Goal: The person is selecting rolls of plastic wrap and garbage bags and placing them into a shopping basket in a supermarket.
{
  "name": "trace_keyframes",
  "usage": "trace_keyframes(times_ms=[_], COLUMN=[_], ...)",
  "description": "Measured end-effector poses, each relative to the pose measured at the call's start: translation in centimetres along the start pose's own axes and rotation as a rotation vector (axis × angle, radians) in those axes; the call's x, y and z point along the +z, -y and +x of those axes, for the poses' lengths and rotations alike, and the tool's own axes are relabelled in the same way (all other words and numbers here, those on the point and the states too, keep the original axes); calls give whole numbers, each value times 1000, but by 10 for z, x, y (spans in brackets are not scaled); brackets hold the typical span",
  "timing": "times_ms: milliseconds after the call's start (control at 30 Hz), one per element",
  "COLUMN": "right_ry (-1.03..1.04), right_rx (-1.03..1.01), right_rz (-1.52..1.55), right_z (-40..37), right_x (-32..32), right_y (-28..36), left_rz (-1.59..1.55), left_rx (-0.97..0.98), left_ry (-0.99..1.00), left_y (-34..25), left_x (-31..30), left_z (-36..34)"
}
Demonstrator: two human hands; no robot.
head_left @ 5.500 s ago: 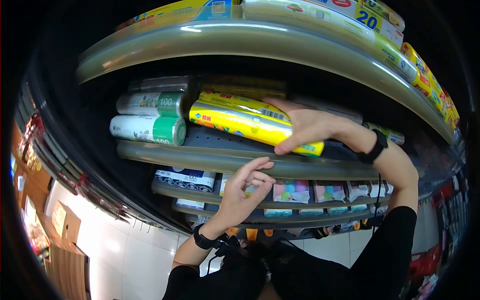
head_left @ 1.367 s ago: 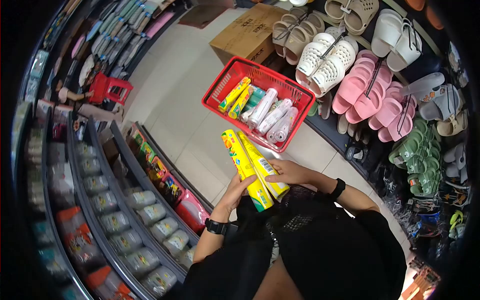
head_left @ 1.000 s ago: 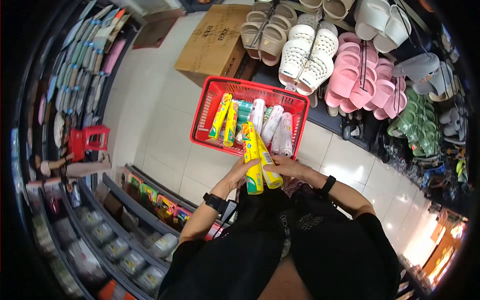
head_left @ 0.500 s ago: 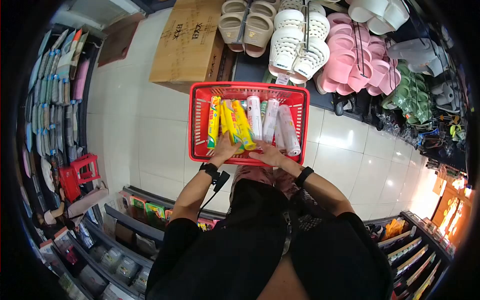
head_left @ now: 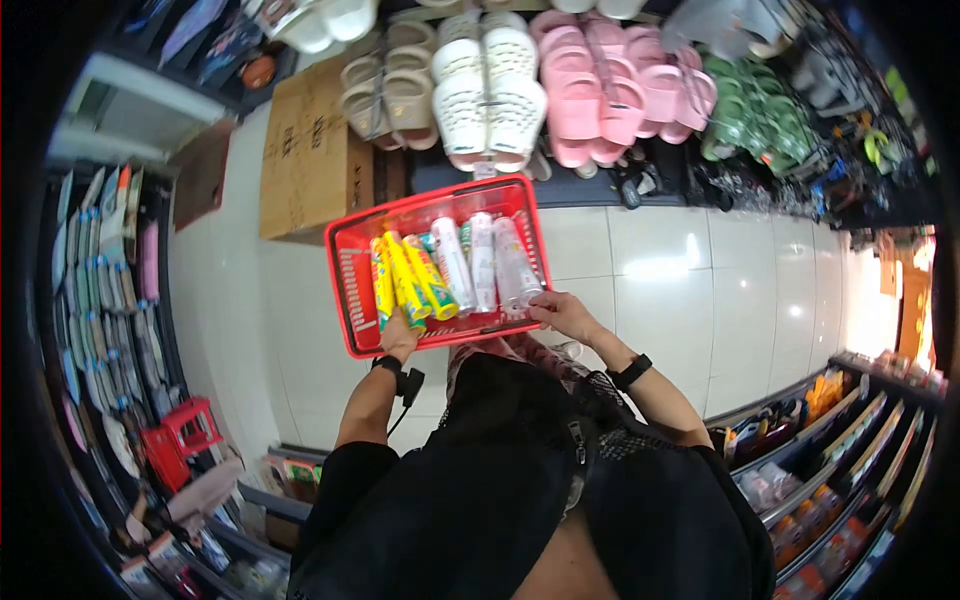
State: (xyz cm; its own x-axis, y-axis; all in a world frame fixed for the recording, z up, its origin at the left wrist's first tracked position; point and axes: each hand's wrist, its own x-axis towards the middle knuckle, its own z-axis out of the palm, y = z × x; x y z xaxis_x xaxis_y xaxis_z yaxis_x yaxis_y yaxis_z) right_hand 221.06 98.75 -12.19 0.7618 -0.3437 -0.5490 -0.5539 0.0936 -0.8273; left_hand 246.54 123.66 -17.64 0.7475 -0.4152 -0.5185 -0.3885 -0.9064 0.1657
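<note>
A red plastic shopping basket (head_left: 350,300) sits at a slant in front of my legs. Several yellow roll-shaped packs (head_left: 403,276) lean together in its left half. To their right lie white, pink-printed rolls (head_left: 482,262), with bits of green showing behind. My left hand (head_left: 400,335) is closed over the near rim at the left, its fingertips partly hidden beside the yellow packs. With bent fingers my right hand (head_left: 565,315) grips the near right corner of the basket, close to the end of a clear-wrapped roll (head_left: 517,270).
Behind the basket stand a cardboard box (head_left: 308,160) and hanging white clogs (head_left: 490,100), pink slippers (head_left: 590,100) and green slippers (head_left: 755,115). Hanging packs line the left, near a red stool (head_left: 185,435). Goods shelves (head_left: 820,480) stand at the lower right.
The basket has turned counter-clockwise and shifted left in view. My left hand moved from the yellow packs back to the near rim; my right hand went from inside the basket to its right corner.
</note>
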Motion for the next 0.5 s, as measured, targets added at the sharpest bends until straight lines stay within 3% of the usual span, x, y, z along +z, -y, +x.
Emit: trace_keyframes(times_ms=[133,200,267,333,400,467,500], right_ry=[-210,-317,-436,-528,-611,-672,-687], right_rx=[17,-7,-15,42,109,180,192], right_rz=[29,21,-18,46,102,152,202], right_z=[-41,-72,-104,-144,-187,-227,-244], right_x=[-61,-92,-119,-142,-160,-174,-179], right_y=[-43,-71,-113,-146,-180,-212,-231], left_rz=[2,-6,9,-25,-11,-348,-441], left_rx=[84,-116,25,97,436,560,415], left_ry=[-76,-127,-458,-565,-795,-732,-518], left_y=[11,-37,-68,-114,-148,-219,-255], left_x=[27,4,7,0,12,15,14], left_z=[27,5,-2,-11,-7,-27,-44])
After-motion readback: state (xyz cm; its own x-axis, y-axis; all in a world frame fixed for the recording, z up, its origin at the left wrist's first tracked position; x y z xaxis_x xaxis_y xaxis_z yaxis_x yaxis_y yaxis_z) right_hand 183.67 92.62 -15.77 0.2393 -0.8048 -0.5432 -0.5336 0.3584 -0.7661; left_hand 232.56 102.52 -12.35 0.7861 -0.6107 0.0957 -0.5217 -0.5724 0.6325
